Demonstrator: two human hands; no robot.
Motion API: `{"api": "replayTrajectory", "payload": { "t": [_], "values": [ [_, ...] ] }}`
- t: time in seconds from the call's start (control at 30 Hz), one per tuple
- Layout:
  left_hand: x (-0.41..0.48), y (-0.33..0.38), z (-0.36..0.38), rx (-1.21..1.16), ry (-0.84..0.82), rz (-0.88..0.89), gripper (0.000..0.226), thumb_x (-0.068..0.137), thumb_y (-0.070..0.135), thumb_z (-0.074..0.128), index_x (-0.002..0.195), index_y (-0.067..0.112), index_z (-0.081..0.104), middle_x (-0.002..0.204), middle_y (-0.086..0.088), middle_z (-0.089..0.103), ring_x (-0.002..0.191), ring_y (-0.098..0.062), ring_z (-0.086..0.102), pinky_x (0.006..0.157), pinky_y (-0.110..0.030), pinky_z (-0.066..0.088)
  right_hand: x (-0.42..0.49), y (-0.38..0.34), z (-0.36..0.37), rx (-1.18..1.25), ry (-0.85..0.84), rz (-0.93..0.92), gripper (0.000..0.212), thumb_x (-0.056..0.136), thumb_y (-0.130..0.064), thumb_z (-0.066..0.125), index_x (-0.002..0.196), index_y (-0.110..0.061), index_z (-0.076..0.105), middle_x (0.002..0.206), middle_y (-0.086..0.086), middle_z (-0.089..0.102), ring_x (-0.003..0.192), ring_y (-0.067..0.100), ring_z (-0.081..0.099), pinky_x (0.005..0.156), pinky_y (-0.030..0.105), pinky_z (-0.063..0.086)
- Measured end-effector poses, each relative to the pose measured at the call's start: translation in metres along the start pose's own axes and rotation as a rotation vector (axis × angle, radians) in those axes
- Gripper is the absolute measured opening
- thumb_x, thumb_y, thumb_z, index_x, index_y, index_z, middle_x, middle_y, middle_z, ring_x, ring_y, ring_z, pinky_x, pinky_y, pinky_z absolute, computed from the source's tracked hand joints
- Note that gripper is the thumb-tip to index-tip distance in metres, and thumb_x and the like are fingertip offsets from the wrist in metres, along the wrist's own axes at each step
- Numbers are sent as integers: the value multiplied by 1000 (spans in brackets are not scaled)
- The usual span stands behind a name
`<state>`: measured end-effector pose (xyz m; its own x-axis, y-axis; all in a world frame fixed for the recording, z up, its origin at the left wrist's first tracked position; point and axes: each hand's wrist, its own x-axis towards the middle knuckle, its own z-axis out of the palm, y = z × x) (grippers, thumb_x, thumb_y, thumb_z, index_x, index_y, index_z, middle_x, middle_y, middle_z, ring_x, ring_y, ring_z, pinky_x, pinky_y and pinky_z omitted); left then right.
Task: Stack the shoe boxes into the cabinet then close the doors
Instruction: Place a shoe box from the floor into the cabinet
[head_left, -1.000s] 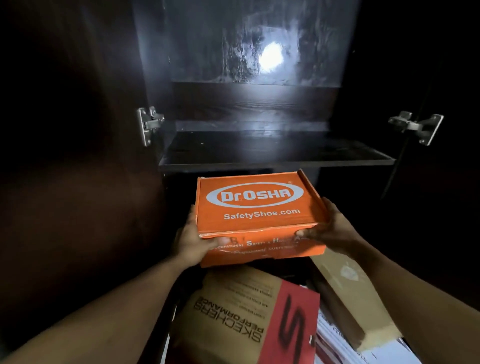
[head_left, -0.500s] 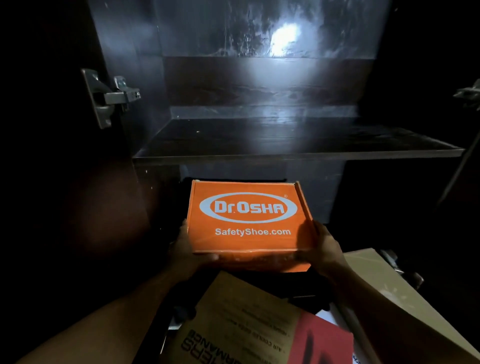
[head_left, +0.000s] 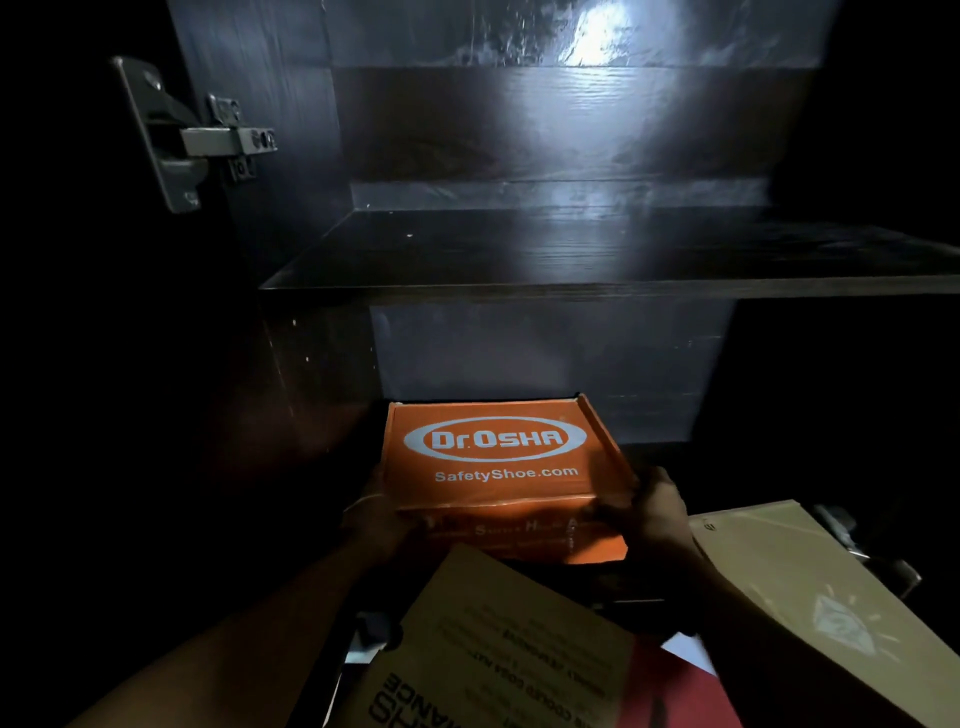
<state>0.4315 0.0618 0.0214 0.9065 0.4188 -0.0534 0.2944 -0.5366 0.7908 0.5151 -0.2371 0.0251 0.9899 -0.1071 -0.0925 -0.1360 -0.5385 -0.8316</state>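
An orange "Dr.Osha" shoe box (head_left: 498, 462) sits low in the dark cabinet, in the compartment under the shelf (head_left: 597, 283). My left hand (head_left: 376, 517) grips its left front corner and my right hand (head_left: 657, 512) grips its right front corner. Whether the box rests on the cabinet floor is hidden in shadow. A brown and red Skechers shoe box (head_left: 519, 660) lies close below my arms. A plain tan shoe box (head_left: 810, 582) lies at the right.
The cabinet's left door stands open, with a metal hinge (head_left: 208, 140) on the left wall. The upper shelf holds nothing, and a lamp glare (head_left: 597, 36) reflects off the back panel. White and dark items show under the boxes at the bottom right.
Both hands have carried the orange box down and forward, from in front of the shelf edge into the lower compartment. The camera has moved closer to the cabinet.
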Motion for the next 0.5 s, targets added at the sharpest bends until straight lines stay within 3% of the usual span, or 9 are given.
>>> {"api": "replayTrajectory", "payload": {
  "t": [0.1, 0.17, 0.27, 0.37, 0.5],
  "values": [
    [1, -5, 6, 84, -3, -47, 75, 81, 20, 81, 144, 7, 43, 143, -16, 51, 132, -35, 49, 106, -38, 38, -1, 0, 4, -33, 36, 7, 76, 62, -16, 92, 127, -5, 54, 127, 18, 56, 111, 34, 58, 95, 39, 48],
    [4, -11, 13, 78, 19, -72, 62, 87, 14, 74, 140, 0, 47, 143, -20, 50, 133, -37, 47, 108, -38, 34, -4, 0, 7, -88, 54, 8, 77, 63, -24, 92, 128, -8, 55, 131, 19, 49, 115, 38, 53, 102, 43, 44],
    [7, -16, 24, 75, 64, -144, 37, 97, 9, 58, 130, -7, 53, 136, -26, 54, 130, -38, 50, 107, -34, 33, 7, 12, 17, -61, 69, -17, 80, 53, -40, 92, 123, -15, 60, 120, 15, 60, 103, 31, 62, 96, 47, 53],
    [3, -12, 21, 59, 190, -170, 39, 108, 17, 34, 143, 1, 39, 149, -15, 44, 140, -25, 41, 113, -28, 26, 7, 13, 22, -47, 76, -45, 76, 56, -42, 90, 121, -16, 63, 115, 11, 65, 97, 25, 64, 88, 37, 55],
    [3, -7, 26, 182, 205, -67, 54, 100, 21, 55, 145, -3, 38, 145, -23, 46, 136, -36, 43, 110, -38, 31, -4, 7, 21, 29, 58, -33, 60, 72, -19, 87, 125, -10, 61, 115, 8, 68, 92, 14, 59, 75, 22, 44]
  ]
}}
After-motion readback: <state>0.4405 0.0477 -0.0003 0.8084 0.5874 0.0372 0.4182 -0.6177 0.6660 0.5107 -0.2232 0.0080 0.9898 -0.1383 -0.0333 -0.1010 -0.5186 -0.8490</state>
